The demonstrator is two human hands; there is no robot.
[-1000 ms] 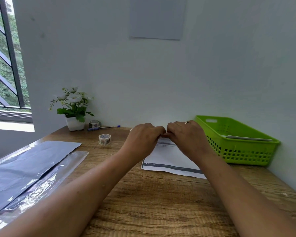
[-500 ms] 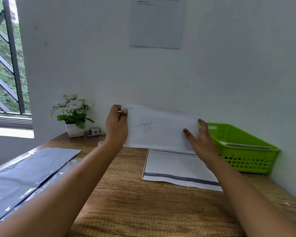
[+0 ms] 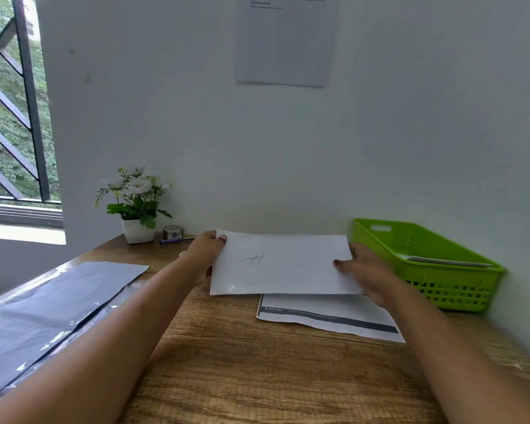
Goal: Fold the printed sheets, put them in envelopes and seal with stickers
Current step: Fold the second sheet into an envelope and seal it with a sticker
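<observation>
Folded white sheet (image 3: 282, 264), blank side up with a small pen scribble on it, is held just above a wooden desk (image 3: 242, 362). Left hand (image 3: 204, 255) pinches its left edge, thumb on top; right hand (image 3: 364, 270) grips its right edge the same way. Beneath it lies a flat printed sheet (image 3: 334, 316) with a dark band. A green basket (image 3: 426, 264) sits to the right, grey plastic envelopes (image 3: 43, 301) to the left, and a potted plant (image 3: 136, 203) by the wall.
</observation>
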